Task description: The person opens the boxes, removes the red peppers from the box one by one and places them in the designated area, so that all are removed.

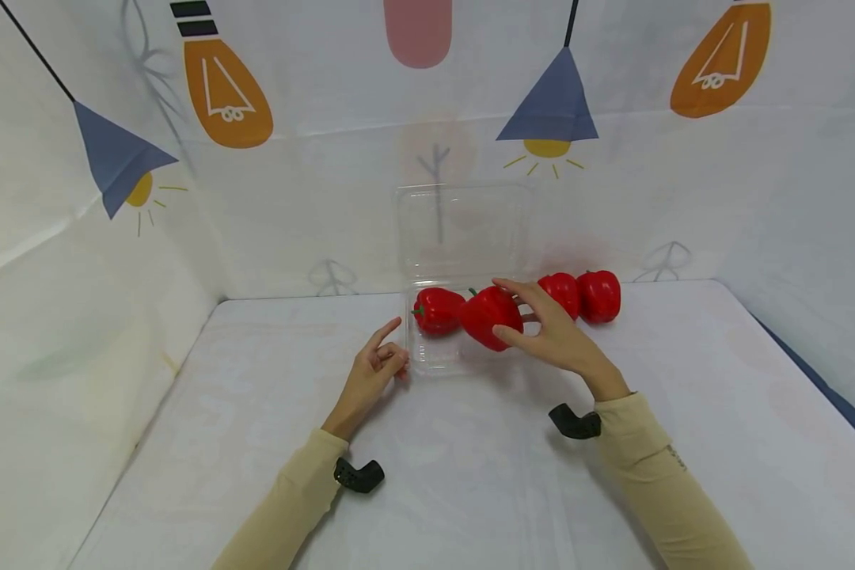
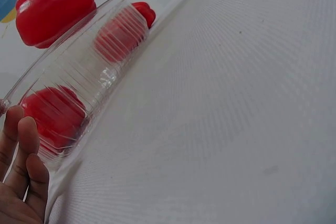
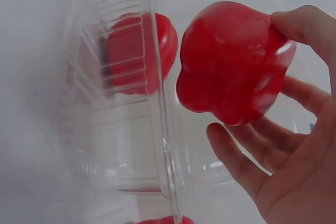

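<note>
My right hand (image 1: 552,336) grips a red bell pepper (image 1: 492,318) between thumb and fingers, its green stem pointing up and left. The pepper is over the right part of a clear plastic clamshell box (image 1: 435,366). Inside the box, at its left, another red bell pepper (image 1: 438,311) lies on its side. My left hand (image 1: 374,372) is at the box's left edge, index finger extended and the others bent. In the left wrist view its fingertips (image 2: 29,129) are close to the box wall; whether they touch it I cannot tell.
Two more red bell peppers, a nearer one (image 1: 560,293) and a farther one (image 1: 600,297), sit right of the box by the back wall. The box's clear lid (image 1: 463,229) stands raised against that wall. A white cloth (image 1: 456,475) covers the table.
</note>
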`<state>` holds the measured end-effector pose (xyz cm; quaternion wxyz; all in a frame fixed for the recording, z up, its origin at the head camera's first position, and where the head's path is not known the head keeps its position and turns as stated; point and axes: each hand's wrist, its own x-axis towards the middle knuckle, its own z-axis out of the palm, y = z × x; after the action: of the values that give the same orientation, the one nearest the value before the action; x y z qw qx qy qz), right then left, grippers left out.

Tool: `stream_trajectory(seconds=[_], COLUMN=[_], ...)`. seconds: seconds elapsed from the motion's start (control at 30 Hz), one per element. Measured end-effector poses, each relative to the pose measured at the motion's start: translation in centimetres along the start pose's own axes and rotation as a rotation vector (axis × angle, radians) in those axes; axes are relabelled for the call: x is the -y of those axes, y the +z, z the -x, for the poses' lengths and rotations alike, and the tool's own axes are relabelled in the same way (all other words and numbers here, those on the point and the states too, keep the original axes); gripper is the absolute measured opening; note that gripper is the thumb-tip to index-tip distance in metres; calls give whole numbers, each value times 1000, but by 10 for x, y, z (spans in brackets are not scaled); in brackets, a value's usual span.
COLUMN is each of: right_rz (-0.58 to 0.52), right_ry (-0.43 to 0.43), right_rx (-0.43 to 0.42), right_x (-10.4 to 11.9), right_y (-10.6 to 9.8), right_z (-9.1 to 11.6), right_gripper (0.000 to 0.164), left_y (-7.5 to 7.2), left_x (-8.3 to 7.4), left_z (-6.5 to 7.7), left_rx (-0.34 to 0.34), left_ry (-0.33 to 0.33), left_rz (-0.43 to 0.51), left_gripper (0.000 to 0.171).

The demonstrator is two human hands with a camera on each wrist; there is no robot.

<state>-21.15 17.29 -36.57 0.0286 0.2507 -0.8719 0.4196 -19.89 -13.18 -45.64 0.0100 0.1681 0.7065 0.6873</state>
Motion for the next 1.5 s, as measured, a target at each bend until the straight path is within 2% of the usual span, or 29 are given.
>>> stream_trajectory(seconds=[0.5,0.67,0.9,1.1,1.5], right_rz=[-33,-21,-14,-30,-9], right_ry=[150,161,174,215,241], right_rx=[64,75,42,62,80], right_x=[-4,-7,-12,-11,-15], right_y=[-19,-24,-32,-40,-52], right_z=[5,8,10,13,19], right_gripper=[75,72,67,65,64], left_y=[0,1,1,0,0], left_x=[1,0,-1,0,-2], left_z=[0,1,1,0,1], left_rx=[-1,-5,-4,-7,-3], left_ry=[6,3,-6,-12,-9], left_rz=[-1,-1,-14,-36,-20], left_gripper=[60,60,60,60,59])
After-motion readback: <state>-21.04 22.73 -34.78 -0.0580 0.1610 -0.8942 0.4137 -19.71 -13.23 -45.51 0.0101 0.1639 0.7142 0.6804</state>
